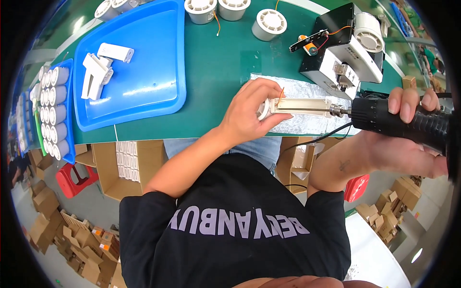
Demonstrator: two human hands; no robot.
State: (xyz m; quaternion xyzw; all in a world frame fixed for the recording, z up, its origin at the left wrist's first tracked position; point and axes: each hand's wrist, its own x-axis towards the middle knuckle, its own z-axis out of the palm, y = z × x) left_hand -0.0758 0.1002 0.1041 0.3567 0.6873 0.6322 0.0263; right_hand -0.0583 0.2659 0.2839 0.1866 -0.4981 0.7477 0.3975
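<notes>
White plastic housing (309,103): long, narrow, open along the top, cream inside, with a round collar (263,110) at the left end and a thin orange wire (281,94) sticking up beside it. Grasped near that end between thumb and fingers of the left hand (249,109), over a silvery sheet (312,126) on the green worktop (216,72). To the left of the right hand (394,150), closed around a black electric screwdriver (374,115), with metal chuck (338,111) right at the housing's other end.

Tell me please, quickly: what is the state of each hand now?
Left hand: closed, holding a white case.
Right hand: closed, holding a black screwdriver.
</notes>
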